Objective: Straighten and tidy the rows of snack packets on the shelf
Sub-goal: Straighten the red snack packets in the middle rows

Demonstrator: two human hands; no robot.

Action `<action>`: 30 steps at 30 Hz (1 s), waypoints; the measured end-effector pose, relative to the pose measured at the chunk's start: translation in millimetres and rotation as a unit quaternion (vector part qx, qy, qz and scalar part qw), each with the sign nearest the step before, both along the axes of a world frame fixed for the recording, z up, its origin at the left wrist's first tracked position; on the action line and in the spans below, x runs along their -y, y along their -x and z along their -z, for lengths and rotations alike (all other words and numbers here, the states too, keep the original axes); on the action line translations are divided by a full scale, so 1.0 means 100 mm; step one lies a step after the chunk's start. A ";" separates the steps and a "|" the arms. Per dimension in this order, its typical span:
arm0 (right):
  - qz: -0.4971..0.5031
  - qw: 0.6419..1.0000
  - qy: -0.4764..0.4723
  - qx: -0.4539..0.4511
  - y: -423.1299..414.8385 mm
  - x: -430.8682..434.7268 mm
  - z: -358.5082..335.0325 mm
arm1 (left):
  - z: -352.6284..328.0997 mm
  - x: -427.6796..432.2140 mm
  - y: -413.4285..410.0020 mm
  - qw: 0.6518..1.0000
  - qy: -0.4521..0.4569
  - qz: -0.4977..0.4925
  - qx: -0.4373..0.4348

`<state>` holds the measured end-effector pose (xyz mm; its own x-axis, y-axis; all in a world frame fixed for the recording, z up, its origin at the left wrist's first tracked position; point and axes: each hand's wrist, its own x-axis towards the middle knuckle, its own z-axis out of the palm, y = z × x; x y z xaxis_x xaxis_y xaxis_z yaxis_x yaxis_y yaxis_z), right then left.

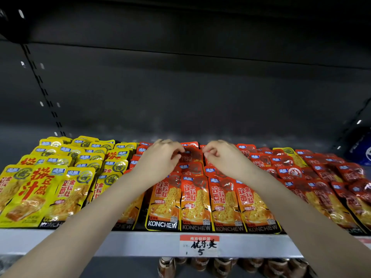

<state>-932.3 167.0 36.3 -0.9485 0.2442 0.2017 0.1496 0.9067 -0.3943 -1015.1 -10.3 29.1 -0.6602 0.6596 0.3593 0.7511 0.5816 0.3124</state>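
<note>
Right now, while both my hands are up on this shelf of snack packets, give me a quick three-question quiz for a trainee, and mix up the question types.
1. True or false: the yellow foil snack packets lie at the left end of the grey metal shelf.
2. The left hand and right hand both reach to the back of which rows? A) yellow B) orange C) dark red
3. Fill in: the handwritten number on the white price tag with a red header is ___.

Key: 1 true; 2 B, the orange foil snack packets; 3 five.
</note>
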 end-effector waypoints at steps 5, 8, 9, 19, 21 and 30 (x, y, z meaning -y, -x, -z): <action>-0.058 0.997 -0.036 0.040 -0.27 0.17 0.12 | 0.00 0.10 -0.27 0.993 0.111 0.033 0.020; -0.061 0.995 -0.052 0.060 -0.34 0.24 0.22 | 0.08 0.11 -0.35 0.985 0.169 0.042 0.007; -0.062 0.995 -0.056 0.057 -0.36 0.26 0.23 | 0.11 0.12 -0.36 0.983 0.178 0.045 0.002; -0.065 0.996 -0.060 -0.004 -0.46 0.20 0.23 | 0.12 0.12 -0.46 0.981 0.189 0.045 -0.004; -0.047 0.997 -0.049 -0.030 -0.51 0.09 0.16 | 0.08 0.06 -0.49 0.985 0.167 0.046 -0.004; -0.020 0.999 -0.048 0.009 -0.72 -0.30 0.16 | 0.13 -0.50 -0.56 0.996 0.087 0.023 0.006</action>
<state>-860.2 196.7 20.5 -0.9607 0.1868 0.2054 0.1190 0.9455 -0.3030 -959.1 39.9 15.8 -0.6308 0.7412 0.2298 0.7755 0.5919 0.2196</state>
